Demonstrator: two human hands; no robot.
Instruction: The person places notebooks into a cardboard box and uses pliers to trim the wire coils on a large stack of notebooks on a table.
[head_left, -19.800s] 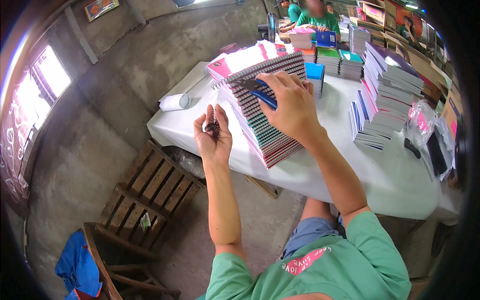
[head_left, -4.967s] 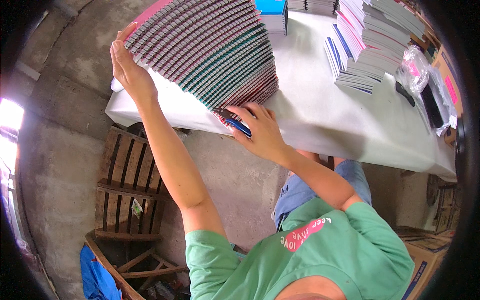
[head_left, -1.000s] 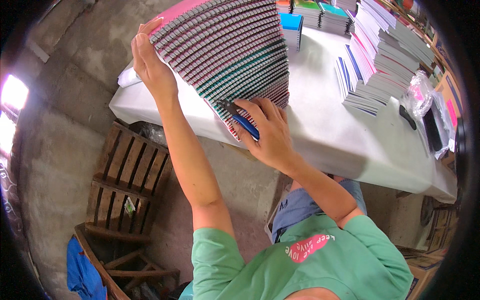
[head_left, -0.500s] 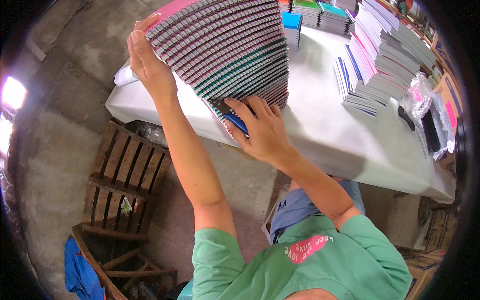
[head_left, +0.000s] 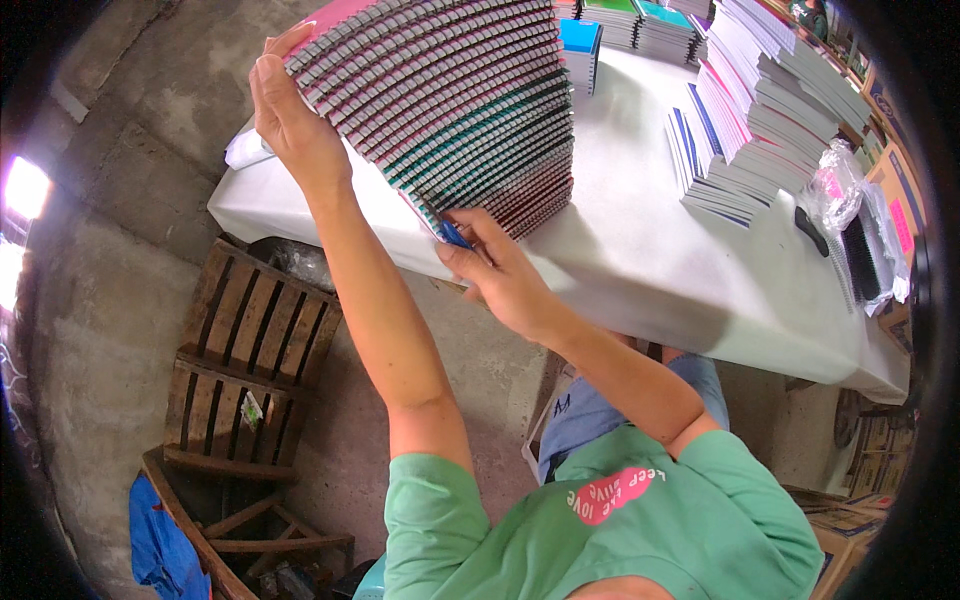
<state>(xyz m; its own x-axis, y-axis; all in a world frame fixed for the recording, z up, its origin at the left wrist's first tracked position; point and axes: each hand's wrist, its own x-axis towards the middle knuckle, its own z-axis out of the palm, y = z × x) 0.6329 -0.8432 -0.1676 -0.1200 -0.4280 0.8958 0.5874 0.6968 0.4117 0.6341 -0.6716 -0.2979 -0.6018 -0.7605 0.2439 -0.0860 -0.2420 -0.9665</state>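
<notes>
A tall stack of spiral-bound notebooks [head_left: 450,110] stands on the table with its coiled spines facing me; the bindings run pink, green and dark red, and a pink cover tops it. My left hand [head_left: 300,125] is pressed against the stack's upper left corner, thumb at the front and the other fingers partly hidden behind. Lower down, my right hand [head_left: 500,265] is closed on a small blue-handled tool [head_left: 453,233] whose tip meets the coil ends at the left edge. The exact kind of tool is not clear.
A white-covered table [head_left: 640,270] holds a leaning pile of unbound books [head_left: 770,120], smaller notebook stacks [head_left: 610,25] behind, and black coils with clear plastic [head_left: 860,240] at right. Wooden slatted pallets [head_left: 260,340] lean at lower left. Cardboard boxes [head_left: 850,540] stand lower right.
My right hand has moved a little down and left, off the front of the spines to the left edge, bringing the blue-handled tool along. My left hand stays at the upper corner.
</notes>
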